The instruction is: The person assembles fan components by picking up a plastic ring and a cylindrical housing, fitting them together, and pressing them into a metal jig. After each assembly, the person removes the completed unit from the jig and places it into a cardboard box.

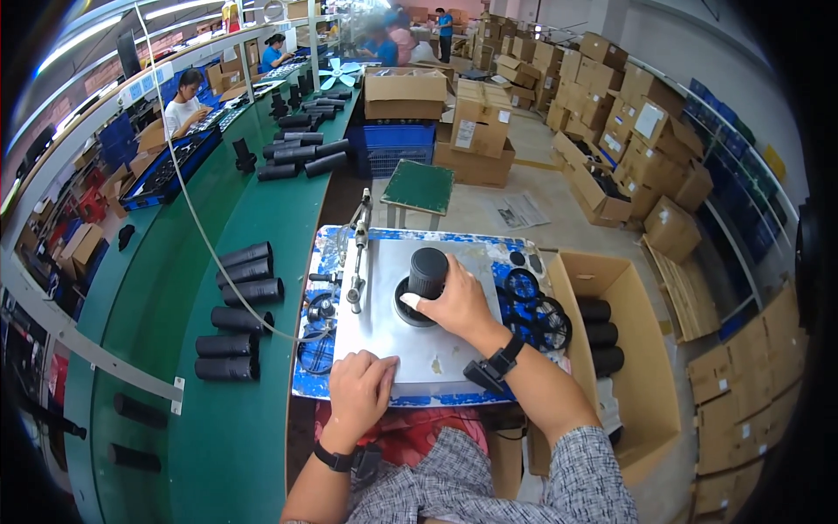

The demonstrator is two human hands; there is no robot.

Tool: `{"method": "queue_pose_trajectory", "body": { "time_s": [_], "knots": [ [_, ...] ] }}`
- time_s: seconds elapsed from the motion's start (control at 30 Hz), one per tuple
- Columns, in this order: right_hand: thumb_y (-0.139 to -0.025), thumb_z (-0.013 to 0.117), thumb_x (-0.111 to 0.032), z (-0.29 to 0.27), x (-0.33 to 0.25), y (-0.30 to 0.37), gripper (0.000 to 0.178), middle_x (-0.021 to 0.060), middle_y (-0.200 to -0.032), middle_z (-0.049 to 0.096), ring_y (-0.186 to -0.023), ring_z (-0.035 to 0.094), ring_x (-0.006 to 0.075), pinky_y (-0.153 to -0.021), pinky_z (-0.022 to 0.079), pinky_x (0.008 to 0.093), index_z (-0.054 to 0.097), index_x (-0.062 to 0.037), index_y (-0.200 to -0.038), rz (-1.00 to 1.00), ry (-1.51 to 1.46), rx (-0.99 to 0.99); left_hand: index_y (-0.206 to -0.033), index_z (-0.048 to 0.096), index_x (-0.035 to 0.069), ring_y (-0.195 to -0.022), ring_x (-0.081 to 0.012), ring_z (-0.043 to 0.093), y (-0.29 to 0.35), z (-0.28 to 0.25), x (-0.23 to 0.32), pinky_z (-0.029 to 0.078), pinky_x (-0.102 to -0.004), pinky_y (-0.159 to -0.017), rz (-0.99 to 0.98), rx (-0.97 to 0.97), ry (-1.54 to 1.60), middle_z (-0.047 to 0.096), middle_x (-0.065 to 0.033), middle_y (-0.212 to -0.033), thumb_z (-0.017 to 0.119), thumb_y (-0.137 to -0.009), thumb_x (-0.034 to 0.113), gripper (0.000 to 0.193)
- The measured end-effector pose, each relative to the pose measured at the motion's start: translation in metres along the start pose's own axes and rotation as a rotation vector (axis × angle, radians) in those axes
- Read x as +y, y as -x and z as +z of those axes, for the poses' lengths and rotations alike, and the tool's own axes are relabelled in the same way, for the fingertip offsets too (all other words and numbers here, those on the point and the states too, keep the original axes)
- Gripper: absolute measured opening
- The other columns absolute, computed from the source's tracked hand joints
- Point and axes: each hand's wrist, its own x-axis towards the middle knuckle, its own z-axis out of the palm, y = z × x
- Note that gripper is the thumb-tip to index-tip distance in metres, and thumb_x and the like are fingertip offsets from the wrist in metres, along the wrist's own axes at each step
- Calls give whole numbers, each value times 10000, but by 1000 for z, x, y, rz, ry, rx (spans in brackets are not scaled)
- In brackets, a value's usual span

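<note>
Black cylinder (428, 272) stands upright at a dark ring (414, 320) on a metal plate (390, 262); right hand (457, 306) wraps it, left hand (358, 389) is loosely curled, contents unclear. Seating seems underway; next calls for level pressure.

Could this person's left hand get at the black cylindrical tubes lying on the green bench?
Probably yes: the bare left hand seems empty, and nothing tall appears to stand between it and the nearer black tubes on the bench.

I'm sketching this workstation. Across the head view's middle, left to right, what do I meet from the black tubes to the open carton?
Black tubes, metal lever, ribbed black cylinder gripped by the right hand, black rings, open carton.
</note>
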Motion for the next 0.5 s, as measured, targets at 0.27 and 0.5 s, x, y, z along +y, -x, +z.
{"method": "queue_pose_trajectory", "body": {
  "time_s": [0.27, 0.5],
  "knots": [
    [-711, 935, -286, -22, 28, -24, 730, 193, -1166, 764, -1126, 730, 348, -1010, 552, 410, 636, -11, -1319, -187, -341, -400, -1013, 764, 68, -784, -254, 595, -8, -18, 5, 448, -382, -730, -65, -15, 169, 604, -85, -834, 709, -893, 29, 138],
    [-779, 927, -329, -20, 13, -1, 672, 184, -1215, 756, -1137, 739, 303, -1009, 556, 392, 652, -9, -1302, -87, -242, -207, -1138, 702, -12, -960, -380, 651, -69, -27, -93, 522, -428, -895, -147, 59, 116, 669, -199, -1045, 627, -980, 46, 183]
  ]
}}
